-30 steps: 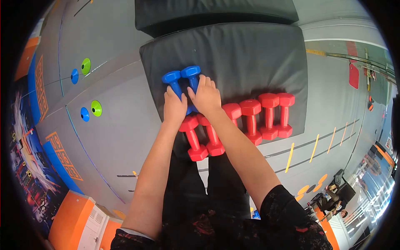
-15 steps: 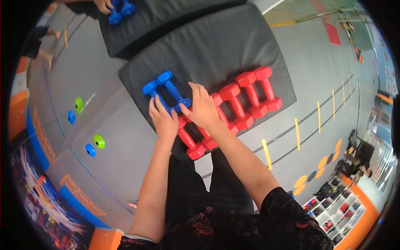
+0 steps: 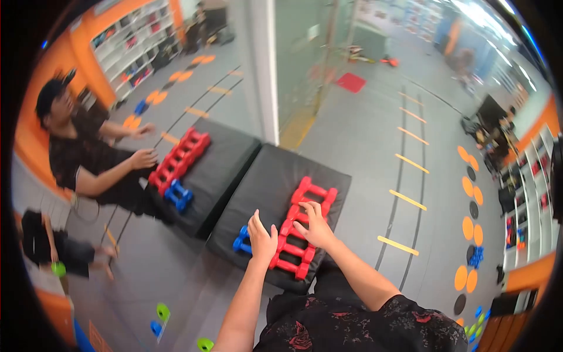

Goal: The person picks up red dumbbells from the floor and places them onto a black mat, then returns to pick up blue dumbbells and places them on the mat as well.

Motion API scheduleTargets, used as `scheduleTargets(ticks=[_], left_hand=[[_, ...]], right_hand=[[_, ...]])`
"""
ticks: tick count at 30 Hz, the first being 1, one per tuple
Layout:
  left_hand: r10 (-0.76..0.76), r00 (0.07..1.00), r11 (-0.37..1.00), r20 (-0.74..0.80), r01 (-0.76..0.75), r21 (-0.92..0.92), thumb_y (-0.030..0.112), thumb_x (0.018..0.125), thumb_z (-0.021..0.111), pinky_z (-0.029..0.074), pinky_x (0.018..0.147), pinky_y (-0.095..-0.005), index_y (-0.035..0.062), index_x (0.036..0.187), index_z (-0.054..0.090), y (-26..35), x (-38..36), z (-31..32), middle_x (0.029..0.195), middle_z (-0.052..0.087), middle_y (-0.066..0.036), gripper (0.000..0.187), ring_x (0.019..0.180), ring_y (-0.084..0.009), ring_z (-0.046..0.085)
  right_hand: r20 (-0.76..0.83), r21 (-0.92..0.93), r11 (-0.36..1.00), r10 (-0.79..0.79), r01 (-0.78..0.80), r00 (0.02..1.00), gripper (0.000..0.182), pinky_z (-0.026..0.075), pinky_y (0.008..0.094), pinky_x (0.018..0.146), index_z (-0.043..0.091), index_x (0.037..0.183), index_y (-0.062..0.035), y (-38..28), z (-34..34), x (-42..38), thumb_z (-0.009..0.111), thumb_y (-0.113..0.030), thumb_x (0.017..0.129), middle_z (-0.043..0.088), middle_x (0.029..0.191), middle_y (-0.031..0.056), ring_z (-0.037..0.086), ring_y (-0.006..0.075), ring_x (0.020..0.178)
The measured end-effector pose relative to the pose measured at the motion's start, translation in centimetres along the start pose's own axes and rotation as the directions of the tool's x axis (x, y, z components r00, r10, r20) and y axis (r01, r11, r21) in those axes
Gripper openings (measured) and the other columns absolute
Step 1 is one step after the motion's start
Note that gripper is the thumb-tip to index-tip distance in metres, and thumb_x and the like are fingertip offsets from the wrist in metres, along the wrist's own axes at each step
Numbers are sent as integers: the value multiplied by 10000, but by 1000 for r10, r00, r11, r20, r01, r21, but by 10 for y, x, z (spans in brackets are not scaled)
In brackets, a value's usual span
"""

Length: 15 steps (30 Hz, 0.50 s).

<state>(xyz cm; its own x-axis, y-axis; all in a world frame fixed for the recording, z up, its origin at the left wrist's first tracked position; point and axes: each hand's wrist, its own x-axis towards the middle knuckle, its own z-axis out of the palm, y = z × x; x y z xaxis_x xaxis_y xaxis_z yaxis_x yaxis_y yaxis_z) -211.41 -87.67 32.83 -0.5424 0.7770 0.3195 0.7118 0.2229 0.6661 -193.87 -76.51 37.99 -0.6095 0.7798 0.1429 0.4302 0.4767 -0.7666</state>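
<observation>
Left of the red dumbbells (image 3: pixel 287 230) on the black padded block (image 3: pixel 275 176) lay blue dumbbells (image 3: pixel 240 244), partly behind the left hand (image 3: pixel 263 239), empty, fingers extended. The right hand (image 3: pixel 318 227), likewise ungripping, was over the red ones.

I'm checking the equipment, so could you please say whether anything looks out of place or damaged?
Nothing stands out: red dumbbells lie in a row on the black pad, with blue dumbbells beside them, partly hidden by the left hand.

Bottom centre of frame: black short-sleeved shirt (image 3: pixel 358 325), red and grey floral print; black trousers (image 3: pixel 333 284) above; left hand (image 3: pixel 263 240), right hand (image 3: pixel 318 229) bare.
</observation>
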Motion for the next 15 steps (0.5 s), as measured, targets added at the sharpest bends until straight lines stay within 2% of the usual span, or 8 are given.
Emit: scheduleTargets(ticks=[2,4,8,13,15], left_hand=[[106,993,993,45,-103,-62,138,934,687,363,1146,-543,-34,1554,278,36,9,4,1430,440,-301,762,1333,-477,442],[179,982,966,56,-164,-201,147,960,667,365,1146,-540,-31,1560,261,77,12,7,1433,441,-298,746,1335,-465,446],[326,940,896,100,-274,-350,148,980,647,369,1148,-527,-34,1554,265,157,17,2,1432,449,-286,713,1344,-429,451],[500,859,801,109,-411,-434,129,982,647,398,1134,-486,-26,1534,314,240,10,-2,1420,454,-251,663,1311,-400,484],[533,836,779,134,-422,-463,127,979,649,421,1112,-476,-26,1528,323,269,-2,2,1429,445,-246,656,1293,-386,496]], right_hand=[[-82,9,1000,-2,3,997,601,515,460,1044,437,1461,-85,-8,-38,-14,723,-248,958,408,1447,195,607,375,1222],[-142,15,1000,-11,13,990,510,516,460,1038,468,1425,-79,-24,-81,-34,682,-239,991,438,1418,189,610,368,1217],[-286,-45,998,31,-45,958,491,514,457,1039,482,1413,-83,-56,-163,-76,676,-253,995,452,1405,177,607,364,1225],[-419,-144,983,42,-111,907,504,511,461,1038,475,1418,-87,-60,-239,-130,681,-262,993,450,1406,175,596,364,1240],[-459,-157,981,25,-109,888,507,530,453,989,460,1428,-97,-47,-262,-151,676,-258,998,440,1402,144,580,311,1236]])
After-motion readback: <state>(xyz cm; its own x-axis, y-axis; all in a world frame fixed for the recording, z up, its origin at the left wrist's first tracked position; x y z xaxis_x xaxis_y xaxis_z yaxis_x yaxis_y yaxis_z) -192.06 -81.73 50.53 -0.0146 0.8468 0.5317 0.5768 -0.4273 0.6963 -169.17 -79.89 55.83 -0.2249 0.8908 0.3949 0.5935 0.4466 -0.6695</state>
